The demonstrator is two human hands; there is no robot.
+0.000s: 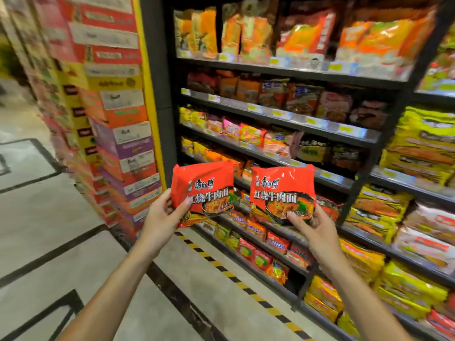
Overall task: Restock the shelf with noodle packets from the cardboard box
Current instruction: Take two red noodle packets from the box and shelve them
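Two red noodle packets with Chinese lettering and a bowl picture are held up side by side in front of the shelf. My left hand (163, 217) grips the left packet (204, 183) by its lower left corner. My right hand (314, 230) pinches the right packet (280, 185) at its lower right corner. Both packets face me, upright, at about the height of the middle shelves. The black shelf unit (283, 112) behind them is full of noodle packets on several levels. The cardboard box is not in view.
A tall stack of coloured cartons (118, 134) stands at the left of the shelf, beside a yellow post (150, 94). A black-and-yellow hazard strip (221, 267) runs along the floor by the shelf base. Tiled floor (49, 230) lies to the left.
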